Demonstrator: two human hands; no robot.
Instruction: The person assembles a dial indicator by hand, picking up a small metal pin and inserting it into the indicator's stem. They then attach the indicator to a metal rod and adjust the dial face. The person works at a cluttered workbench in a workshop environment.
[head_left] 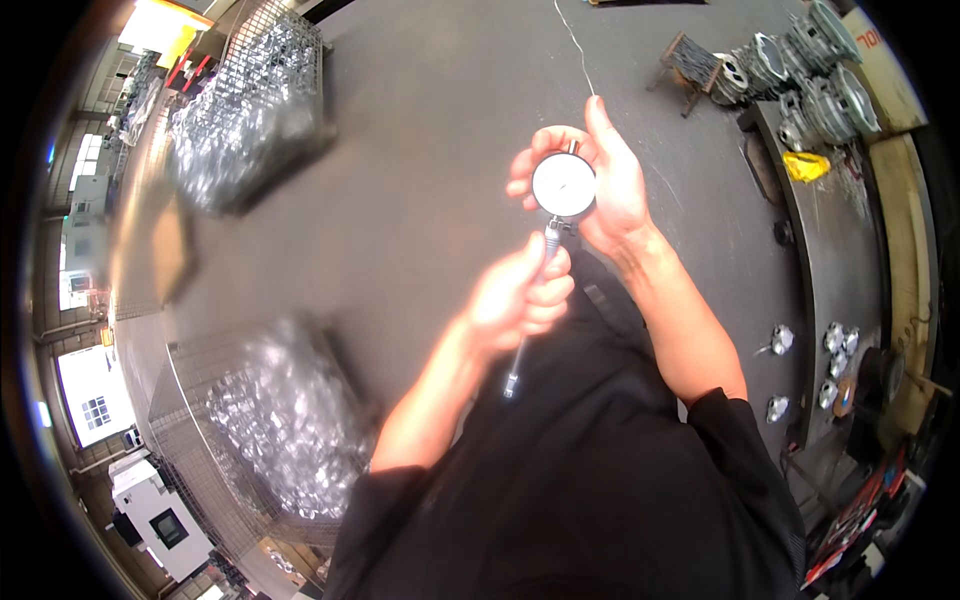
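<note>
A dial bore gauge (pixel 564 185) with a round white face is held up in front of my body. Its slim metal shaft slants down to a small measuring head (pixel 511 385). My left hand (pixel 525 290) is wrapped round the grip just below the dial. My right hand (pixel 605 180) cups the dial from behind and its right side, thumb pointing up and fingers curled past the far edge. The needle's reading is too small to make out.
Wire cages of shiny metal parts stand at the far left (pixel 255 110) and near left (pixel 290 430). Along the right runs a bench (pixel 815 290) with cast metal housings (pixel 820 70), a yellow cloth (pixel 806 166) and small castings (pixel 780 340). A small stool (pixel 690 65) stands beside it.
</note>
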